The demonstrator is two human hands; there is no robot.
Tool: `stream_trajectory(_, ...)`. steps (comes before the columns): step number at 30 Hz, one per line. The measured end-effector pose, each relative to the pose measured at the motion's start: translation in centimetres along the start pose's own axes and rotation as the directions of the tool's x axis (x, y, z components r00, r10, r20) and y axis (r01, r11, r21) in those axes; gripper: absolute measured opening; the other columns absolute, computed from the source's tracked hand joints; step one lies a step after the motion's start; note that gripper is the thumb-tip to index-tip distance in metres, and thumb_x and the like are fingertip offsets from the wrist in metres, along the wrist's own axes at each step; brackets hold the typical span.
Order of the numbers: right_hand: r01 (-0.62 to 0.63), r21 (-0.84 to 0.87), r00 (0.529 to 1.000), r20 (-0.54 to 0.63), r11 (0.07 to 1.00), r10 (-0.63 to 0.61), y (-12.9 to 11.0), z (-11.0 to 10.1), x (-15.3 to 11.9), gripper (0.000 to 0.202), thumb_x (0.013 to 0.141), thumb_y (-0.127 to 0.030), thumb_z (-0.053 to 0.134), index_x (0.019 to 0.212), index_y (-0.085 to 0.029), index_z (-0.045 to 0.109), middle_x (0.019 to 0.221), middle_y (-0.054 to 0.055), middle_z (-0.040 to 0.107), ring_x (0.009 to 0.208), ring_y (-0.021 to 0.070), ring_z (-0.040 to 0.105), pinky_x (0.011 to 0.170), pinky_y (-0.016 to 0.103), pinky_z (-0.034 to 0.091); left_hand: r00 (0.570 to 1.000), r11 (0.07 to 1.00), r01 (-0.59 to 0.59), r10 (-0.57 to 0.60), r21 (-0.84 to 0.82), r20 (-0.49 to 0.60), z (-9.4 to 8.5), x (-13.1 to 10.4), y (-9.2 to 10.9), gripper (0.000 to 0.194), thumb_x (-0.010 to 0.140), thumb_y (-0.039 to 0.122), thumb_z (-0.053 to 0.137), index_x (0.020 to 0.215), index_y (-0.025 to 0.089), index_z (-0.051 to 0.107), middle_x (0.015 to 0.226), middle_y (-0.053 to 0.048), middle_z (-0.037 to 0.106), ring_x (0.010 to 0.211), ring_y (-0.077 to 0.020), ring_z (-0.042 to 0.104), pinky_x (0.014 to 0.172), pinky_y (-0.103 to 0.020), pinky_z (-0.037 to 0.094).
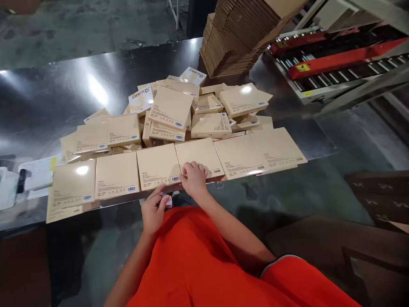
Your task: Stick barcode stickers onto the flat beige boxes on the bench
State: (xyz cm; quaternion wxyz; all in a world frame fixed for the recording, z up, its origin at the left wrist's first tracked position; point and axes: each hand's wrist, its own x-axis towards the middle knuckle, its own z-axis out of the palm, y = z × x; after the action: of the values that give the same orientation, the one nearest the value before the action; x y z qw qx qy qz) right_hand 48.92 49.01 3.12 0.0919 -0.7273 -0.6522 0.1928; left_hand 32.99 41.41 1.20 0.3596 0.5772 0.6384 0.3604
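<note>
Flat cream boxes lie in a row along the front edge of the table. My right hand (193,178) bends over the near edge of a middle box (200,152), with curled fingers against its top; anything under the fingertips is hidden. My left hand (153,209) is lower, in front of the neighbouring box (158,164), with a finger close to that box's front edge. A small white piece with red print (168,202), like a label, shows at my left thumb and appears to be held there. The boxes bear small print and barcodes.
Behind the row is a loose pile of similar boxes (172,104), some with white faces up. Flattened cardboard (236,36) is stacked at the back of the dark table (118,76). A roller conveyor (335,76) stands at right. Papers (35,166) lie at left.
</note>
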Motion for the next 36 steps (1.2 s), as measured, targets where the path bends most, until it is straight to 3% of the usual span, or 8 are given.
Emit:
stream_trajectory(4, 0.04, 0.317, 0.999, 0.0, 0.948, -0.043, 0.5, -1.2, -1.0, 0.004, 0.079, -0.017, 0.056, 0.082, -0.02, 0.055, 0.09, 0.006, 0.06, 0.091, 0.0236, 0.051, 0.086, 0.041, 0.035, 0.987, 0.973, 0.112, -0.133, -0.203, -0.091, -0.3, -0.7, 1.9, 0.023, 0.085, 0.034, 0.057, 0.075, 0.019, 0.071, 0.112, -0.008, 0.071, 0.102, -0.0224, 0.066, 0.082, -0.032, 0.053)
stream_trajectory(8, 0.08, 0.853, 0.941, 0.105, 0.515, -0.321, -0.3, -2.8, -4.3, 0.022, 0.08, -0.032, 0.059, 0.097, -0.022, 0.052, 0.091, 0.003, 0.06, 0.08, 0.0166, 0.056, 0.075, 0.032, 0.046, 0.988, 0.942, 0.044, -0.089, -0.332, -0.124, -0.8, -1.1, 4.2, 0.021, 0.085, 0.033, 0.058, 0.075, 0.02, 0.071, 0.099, -0.006, 0.071, 0.096, -0.0199, 0.065, 0.081, -0.03, 0.052)
stream_trajectory(11, -0.023, 0.937, 0.93, 0.148, 0.348, -0.338, -1.7, -3.2, -6.9, 0.019, 0.078, -0.029, 0.061, 0.094, -0.022, 0.053, 0.081, -0.001, 0.058, 0.071, 0.0132, 0.055, 0.067, 0.027, 0.048, 0.997, 0.916, 0.029, -0.056, -0.4, -0.057, -1.3, -1.2, 5.1, 0.02, 0.086, 0.033, 0.056, 0.082, 0.02, 0.07, 0.096, -0.005, 0.069, 0.092, -0.0181, 0.064, 0.079, -0.028, 0.052)
stream_trajectory(15, -0.06, 0.932, 0.989, 0.104, 0.356, -0.104, -3.2, -3.6, -8.7, 0.014, 0.077, -0.021, 0.06, 0.091, -0.021, 0.057, 0.077, -0.002, 0.059, 0.07, 0.0123, 0.056, 0.066, 0.026, 0.049, 0.988, 0.873, 0.096, -0.027, -0.479, 0.149, -2.4, -1.3, 5.0, 0.023, 0.087, 0.035, 0.056, 0.103, 0.02, 0.062, 0.101, -0.007, 0.065, 0.093, -0.0185, 0.063, 0.079, -0.029, 0.053)
stream_trajectory(18, -0.105, 0.922, 0.991, 0.127, 0.372, -0.035, -3.4, -4.0, -9.5, 0.012, 0.075, -0.022, 0.063, 0.087, -0.021, 0.061, 0.076, -0.002, 0.061, 0.069, 0.0125, 0.058, 0.067, 0.026, 0.05, 0.959, 0.863, 0.157, -0.016, -0.48, 0.285, -3.2, -1.3, 4.8, 0.017, 0.086, 0.034, 0.057, 0.095, 0.019, 0.057, 0.096, -0.006, 0.062, 0.089, -0.0173, 0.062, 0.078, -0.029, 0.054)
stream_trajectory(23, -0.136, 0.943, 0.99, 0.14, 0.303, 0.007, -2.7, -4.1, -10.5, 0.012, 0.078, -0.032, 0.065, 0.078, -0.021, 0.06, 0.074, -0.002, 0.06, 0.069, 0.0129, 0.058, 0.068, 0.027, 0.052, 0.951, 0.901, 0.104, 0.035, -0.421, 0.308, -2.8, -1.2, 5.0, 0.017, 0.087, 0.036, 0.054, 0.085, 0.02, 0.055, 0.086, -0.003, 0.059, 0.077, -0.0143, 0.06, 0.069, -0.025, 0.054)
stream_trajectory(29, -0.054, 0.846, 0.999, 0.049, 0.531, 0.023, 0.4, -5.0, -9.5, 0.012, 0.082, -0.03, 0.058, 0.073, -0.022, 0.061, 0.068, -0.002, 0.058, 0.063, 0.0126, 0.053, 0.059, 0.024, 0.045, 0.967, 0.972, 0.006, 0.054, -0.234, 0.248, 0.9, -1.4, 6.0, 0.021, 0.09, 0.038, 0.048, 0.083, 0.02, 0.056, 0.074, 0.0, 0.06, 0.066, -0.0135, 0.058, 0.061, -0.024, 0.048)
stream_trajectory(36, 0.042, 0.79, 0.997, 0.005, 0.612, -0.076, 6.5, -6.5, -6.7, 0.013, 0.081, -0.025, 0.059, 0.069, -0.02, 0.061, 0.069, 0.0, 0.06, 0.065, 0.0135, 0.054, 0.059, 0.025, 0.042, 0.983, 0.982, 0.014, 0.021, -0.187, 0.184, 6.7, -1.2, 7.3, 0.023, 0.091, 0.039, 0.047, 0.081, 0.02, 0.056, 0.074, -0.001, 0.063, 0.068, -0.0147, 0.061, 0.062, -0.024, 0.049)
